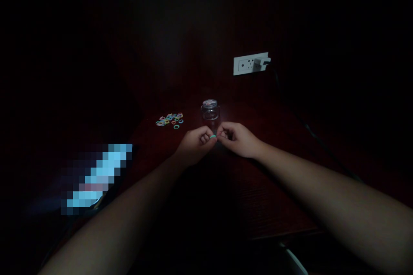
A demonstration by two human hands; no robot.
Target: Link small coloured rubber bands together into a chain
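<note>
My left hand (200, 142) is closed in a pinch on a small green hair tie (213, 136). Fingertips of my right hand (236, 137), also pinched together, meet the right end of the same hair tie. Just behind both hands stands a clear jar (210, 114) with a lid on top, upright; its lower part is partly hidden by my fingers. To the left of the jar lies a loose pile of several colourful hair ties (169, 119), with a green one (176, 126) at its near edge.
The dark reddish table (251, 172) is dimly lit. A bright pixelated screen (103, 176) is at the left, beside my left forearm. On the back wall is a white socket plate (245, 65) with a plug (263, 61), its dark cable running down the right side.
</note>
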